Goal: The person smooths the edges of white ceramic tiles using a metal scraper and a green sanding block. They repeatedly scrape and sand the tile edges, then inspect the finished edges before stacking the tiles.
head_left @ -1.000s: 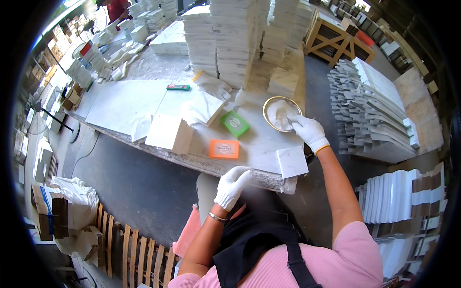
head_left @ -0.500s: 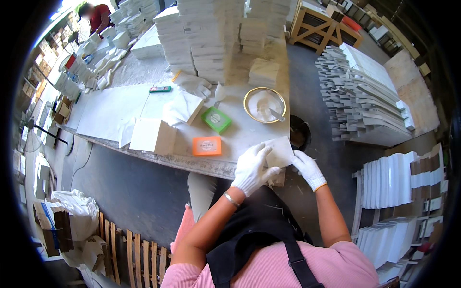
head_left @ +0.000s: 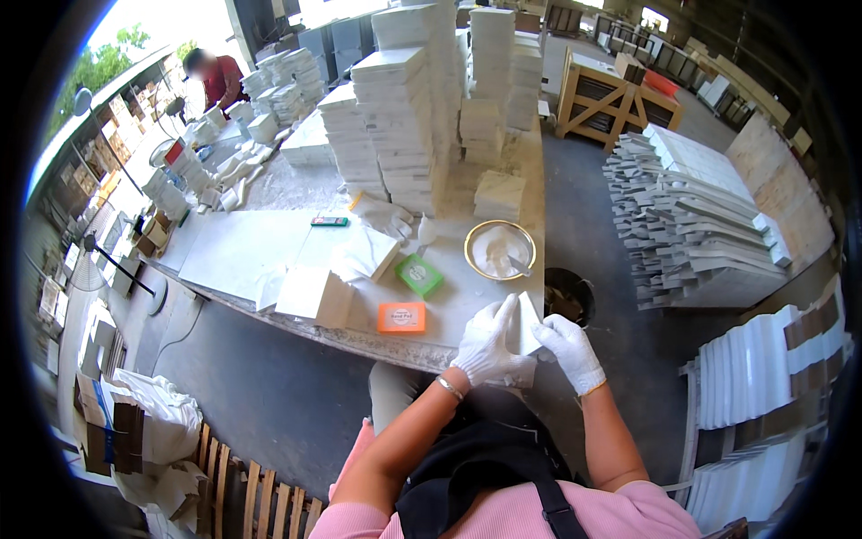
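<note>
A small white stone tile [head_left: 523, 325] is tilted up on edge at the near right corner of the table. My gloved left hand [head_left: 492, 348] grips it from the left, thumb and fingers around it. My gloved right hand [head_left: 571, 354] has its fingertips closed on the tile's right edge. Behind the tile stands a gold-rimmed bowl [head_left: 482, 271] of white paste, with a flat blade [head_left: 519, 266] resting in it. Left of my hands lie an orange hand pad [head_left: 401, 318] and a green one [head_left: 420, 275].
Tall stacks of white tiles [head_left: 391, 117] rise at the table's back. Left of the pads stand a white block [head_left: 310, 296] and a green-and-black small box [head_left: 329, 222]. A dark bucket [head_left: 570, 298] sits right of the table. Another person [head_left: 222, 83] works far left.
The tile has gone from lying nearly flat to tilted steeply, and my left fingers have closed round it. My view has lifted, so the table appears lower.
</note>
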`<move>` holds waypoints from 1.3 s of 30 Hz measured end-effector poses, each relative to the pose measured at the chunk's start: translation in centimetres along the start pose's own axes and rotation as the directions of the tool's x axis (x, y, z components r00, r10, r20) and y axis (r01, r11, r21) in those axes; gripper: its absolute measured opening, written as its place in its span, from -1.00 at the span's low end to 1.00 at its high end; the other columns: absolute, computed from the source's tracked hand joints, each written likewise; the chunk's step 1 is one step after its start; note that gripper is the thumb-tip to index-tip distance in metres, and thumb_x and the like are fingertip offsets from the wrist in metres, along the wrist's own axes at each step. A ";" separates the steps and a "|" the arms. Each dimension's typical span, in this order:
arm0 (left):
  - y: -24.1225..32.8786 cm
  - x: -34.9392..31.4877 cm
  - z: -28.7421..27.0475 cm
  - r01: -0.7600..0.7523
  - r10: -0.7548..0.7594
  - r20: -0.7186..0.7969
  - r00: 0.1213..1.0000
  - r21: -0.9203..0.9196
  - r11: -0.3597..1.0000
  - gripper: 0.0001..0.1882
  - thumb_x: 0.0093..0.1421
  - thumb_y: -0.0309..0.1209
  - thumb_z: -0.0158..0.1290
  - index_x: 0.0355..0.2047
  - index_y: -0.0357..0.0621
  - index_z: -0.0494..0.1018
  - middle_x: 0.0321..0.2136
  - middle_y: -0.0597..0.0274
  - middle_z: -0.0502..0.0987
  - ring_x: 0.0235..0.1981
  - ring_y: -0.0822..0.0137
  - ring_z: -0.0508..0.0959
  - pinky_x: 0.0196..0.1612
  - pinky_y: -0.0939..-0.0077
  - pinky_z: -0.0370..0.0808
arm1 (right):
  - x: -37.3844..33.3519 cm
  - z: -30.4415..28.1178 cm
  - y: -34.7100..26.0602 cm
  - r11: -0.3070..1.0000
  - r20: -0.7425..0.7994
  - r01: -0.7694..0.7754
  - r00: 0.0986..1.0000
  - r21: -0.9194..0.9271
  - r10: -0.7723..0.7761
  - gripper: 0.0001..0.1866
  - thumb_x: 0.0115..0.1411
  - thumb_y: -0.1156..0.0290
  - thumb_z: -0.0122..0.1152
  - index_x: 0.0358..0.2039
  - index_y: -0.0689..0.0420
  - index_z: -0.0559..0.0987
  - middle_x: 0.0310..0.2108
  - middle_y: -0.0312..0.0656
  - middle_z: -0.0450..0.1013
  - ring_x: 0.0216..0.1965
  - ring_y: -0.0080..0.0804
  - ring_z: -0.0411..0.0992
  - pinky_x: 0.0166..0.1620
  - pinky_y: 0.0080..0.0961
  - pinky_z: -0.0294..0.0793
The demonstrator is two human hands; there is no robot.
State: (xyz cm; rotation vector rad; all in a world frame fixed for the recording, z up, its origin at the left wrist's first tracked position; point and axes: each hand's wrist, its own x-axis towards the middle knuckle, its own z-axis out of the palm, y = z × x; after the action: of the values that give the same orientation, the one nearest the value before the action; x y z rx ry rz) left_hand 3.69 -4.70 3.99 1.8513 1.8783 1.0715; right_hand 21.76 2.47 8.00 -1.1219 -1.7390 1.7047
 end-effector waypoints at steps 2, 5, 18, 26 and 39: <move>0.6 -0.6 -1.1 0.031 -0.029 0.026 0.999 -0.057 0.998 0.25 -0.28 0.01 0.42 0.38 -0.24 0.10 0.13 -0.29 0.38 0.13 -0.20 0.43 0.19 0.08 0.39 | -0.4 0.1 -0.8 0.997 0.068 0.057 0.996 0.054 -0.061 -0.63 0.31 0.06 0.27 -0.35 0.14 0.55 -0.51 -0.42 0.42 -0.47 -0.71 0.32 -0.35 -0.66 0.34; 2.5 -2.0 -3.0 0.057 -0.045 0.080 0.996 -0.163 0.985 0.27 -0.28 0.02 0.44 0.39 -0.22 0.08 0.14 -0.26 0.36 0.14 -0.20 0.41 0.20 0.12 0.39 | -0.7 -0.3 -1.2 0.985 0.230 -0.023 0.973 0.172 -0.017 -0.65 0.31 0.07 0.26 -0.34 0.13 0.56 -0.50 -0.43 0.42 -0.46 -0.71 0.32 -0.33 -0.67 0.34; 3.3 -8.1 -0.4 0.167 0.049 0.286 0.957 -0.682 0.712 0.27 -0.19 -0.03 0.47 0.44 -0.22 0.02 0.31 -0.05 0.25 0.32 0.08 0.29 0.35 0.30 0.22 | -1.4 0.3 2.9 0.968 -0.226 0.106 0.973 0.225 -0.054 -0.61 0.37 0.02 0.14 -0.27 0.12 0.61 -0.45 -0.35 0.53 -0.44 -0.62 0.47 -0.39 -0.66 0.39; 3.6 -8.9 -0.6 0.346 -0.039 0.354 0.934 -0.874 0.342 0.14 -0.04 -0.15 0.40 0.45 -0.22 0.01 0.34 0.07 0.25 0.35 0.23 0.25 0.36 0.34 0.18 | -5.1 2.5 1.6 0.922 -0.028 0.383 0.923 -0.060 -0.385 -0.23 0.26 -0.07 0.26 0.30 0.19 0.34 0.23 -0.05 0.32 0.24 -0.28 0.30 0.29 -0.35 0.25; 3.3 -9.5 -0.8 0.305 0.056 0.326 0.944 -0.922 0.240 0.17 -0.08 -0.15 0.41 0.45 -0.22 0.03 0.28 0.12 0.33 0.25 0.32 0.33 0.20 0.48 0.34 | -4.2 1.1 5.3 0.931 -0.208 0.320 0.912 -0.176 -0.352 -0.36 0.33 0.14 0.21 0.28 0.28 0.35 0.21 -0.03 0.34 0.16 -0.27 0.40 0.21 -0.37 0.38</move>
State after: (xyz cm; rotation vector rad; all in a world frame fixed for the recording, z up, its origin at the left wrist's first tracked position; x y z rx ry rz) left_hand 6.80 -14.33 4.03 0.9377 0.7028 1.3274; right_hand 24.46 -2.03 3.63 -0.9670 -1.7951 1.2087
